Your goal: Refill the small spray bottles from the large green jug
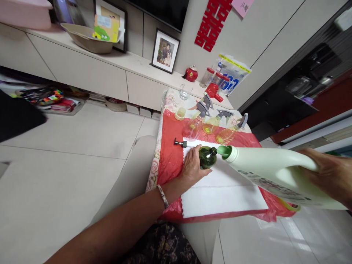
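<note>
My left hand [193, 167] is wrapped round a small dark green bottle [206, 157] standing on a white cloth [225, 190]. My right hand [328, 174] grips the handle of a large pale green jug [275, 174], tipped sideways. The jug's spout meets the mouth of the green bottle. A pump cap [181, 143] lies on the cloth's far edge, just beyond my left hand. A bracelet sits on my left wrist.
Three spray bottles [211, 124] with yellowish liquid stand behind on the small table's red cover [170, 161]. A small cup [180, 113] and a glass [184, 91] are further back. A low cabinet [82, 69] with a framed photo, jars and a red pot runs along the wall.
</note>
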A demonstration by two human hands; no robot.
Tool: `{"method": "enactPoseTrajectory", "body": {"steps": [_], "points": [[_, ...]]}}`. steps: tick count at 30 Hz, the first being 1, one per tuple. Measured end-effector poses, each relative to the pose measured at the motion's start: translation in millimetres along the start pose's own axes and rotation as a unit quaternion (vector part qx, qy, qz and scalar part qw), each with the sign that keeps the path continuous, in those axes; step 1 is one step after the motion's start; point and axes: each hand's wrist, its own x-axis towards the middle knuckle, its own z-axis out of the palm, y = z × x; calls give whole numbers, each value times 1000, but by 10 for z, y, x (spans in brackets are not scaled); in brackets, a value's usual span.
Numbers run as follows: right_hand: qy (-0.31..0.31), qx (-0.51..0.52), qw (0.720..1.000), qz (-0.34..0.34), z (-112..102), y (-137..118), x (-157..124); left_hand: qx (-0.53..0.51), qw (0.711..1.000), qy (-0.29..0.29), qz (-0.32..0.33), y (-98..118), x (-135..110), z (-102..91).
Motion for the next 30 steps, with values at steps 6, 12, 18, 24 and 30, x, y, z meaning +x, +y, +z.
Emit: {"method": "enactPoseTrajectory", "body": {"steps": [6, 12, 18, 24, 30], "points": [[-7, -5, 1000, -2, -9, -14, 5, 5, 1000, -1, 0, -12, -2, 7], [4, 16, 1000, -10, 4, -31, 7, 4, 1000, -2, 2, -7, -5, 2], [4, 12, 1000, -3, -13, -25, -2, 4, 1000, 2, 4, -11, -2, 8], [-4, 5, 1000, 4, 0, 1, 7, -3, 1000, 1, 4, -7, -1, 6], [0, 1, 1000, 3, -24, -38, 4, -5, 1000, -5, -7, 20, -6, -15]]}}
